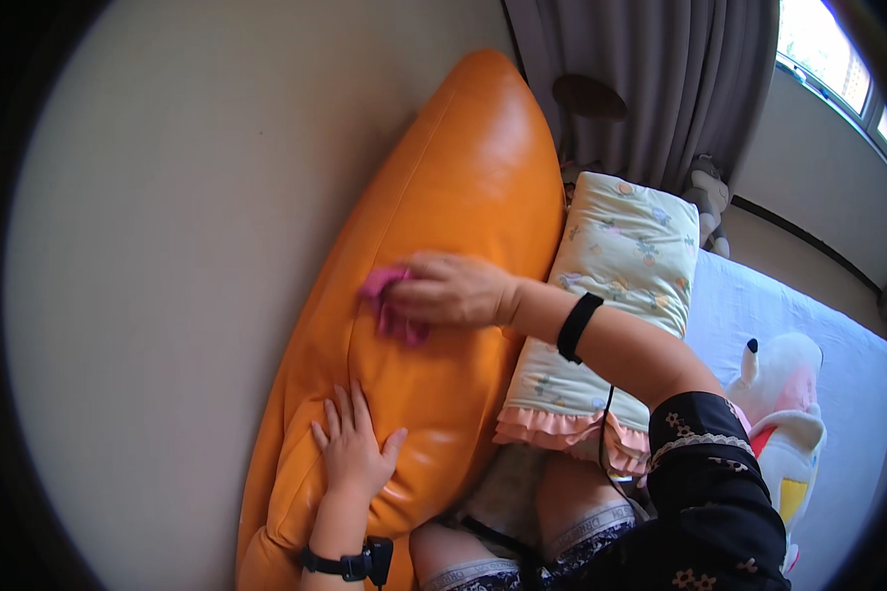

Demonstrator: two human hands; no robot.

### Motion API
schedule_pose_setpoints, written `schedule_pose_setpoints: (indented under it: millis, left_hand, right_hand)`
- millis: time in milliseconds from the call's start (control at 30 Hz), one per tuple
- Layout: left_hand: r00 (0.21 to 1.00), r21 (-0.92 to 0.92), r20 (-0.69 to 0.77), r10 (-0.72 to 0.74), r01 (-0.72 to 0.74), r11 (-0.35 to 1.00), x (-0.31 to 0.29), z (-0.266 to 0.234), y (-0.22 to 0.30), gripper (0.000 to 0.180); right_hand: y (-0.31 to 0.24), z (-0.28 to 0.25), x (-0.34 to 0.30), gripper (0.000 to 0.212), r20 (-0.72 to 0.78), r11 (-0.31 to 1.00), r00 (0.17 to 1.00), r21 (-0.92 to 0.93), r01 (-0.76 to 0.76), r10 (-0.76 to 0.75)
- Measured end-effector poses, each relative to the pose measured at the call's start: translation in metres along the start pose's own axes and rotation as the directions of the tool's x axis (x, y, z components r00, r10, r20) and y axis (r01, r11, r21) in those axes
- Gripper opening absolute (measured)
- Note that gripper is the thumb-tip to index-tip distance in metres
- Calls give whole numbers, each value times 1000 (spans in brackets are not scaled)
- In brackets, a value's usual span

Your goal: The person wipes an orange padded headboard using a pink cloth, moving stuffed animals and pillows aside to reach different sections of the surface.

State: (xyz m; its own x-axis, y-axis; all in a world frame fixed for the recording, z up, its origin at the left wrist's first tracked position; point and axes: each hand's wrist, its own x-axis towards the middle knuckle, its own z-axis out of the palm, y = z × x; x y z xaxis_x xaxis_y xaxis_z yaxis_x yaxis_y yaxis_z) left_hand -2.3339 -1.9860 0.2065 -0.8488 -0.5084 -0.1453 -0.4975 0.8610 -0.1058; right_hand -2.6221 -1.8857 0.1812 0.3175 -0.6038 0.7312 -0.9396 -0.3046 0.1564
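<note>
Fingers of the right hand (453, 289) curl down over a small pink cloth (389, 305), pinning it flat against the orange leather headboard (463, 177); the cloth sits about midway up that cushion, bunched partly under the fingertips with one corner trailing below them. Lower down the headboard, the left hand (353, 448) lies open, fingers spread wide and palm flat on the leather, holding nothing, only bracing.

To my eye the wiping goes best if the cloth is spread out more under the palm, since a bunched wad touches little leather. Even pressure and overlapping strokes along the cushion's length would suit the glossy surface, and the creased seam just below the cloth probably needs a fingertip pressed into it. The braced hand looks useful: the padding gives, so steadying it keeps the stroke firm.

Right of the headboard leans a pale patterned pillow (621, 286) with a pink frill, beyond it a blue sheet (798, 315) and a white plush toy (784, 394). Grey curtains (660, 79) hang above the pillow.
</note>
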Motion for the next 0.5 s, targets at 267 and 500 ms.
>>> schedule_pose_setpoints:
  millis: [267,500]
  left_hand:
    - [999,25,39,11,-11,1000,4,-15,4,94]
    - [997,42,58,50,-52,998,16,-11,5,94]
  right_hand:
    - [191,-57,-50,30,-180,655,789,-468,-594,587]
    - [264,-83,-92,31,-360,-39,-20,-46,-998,933]
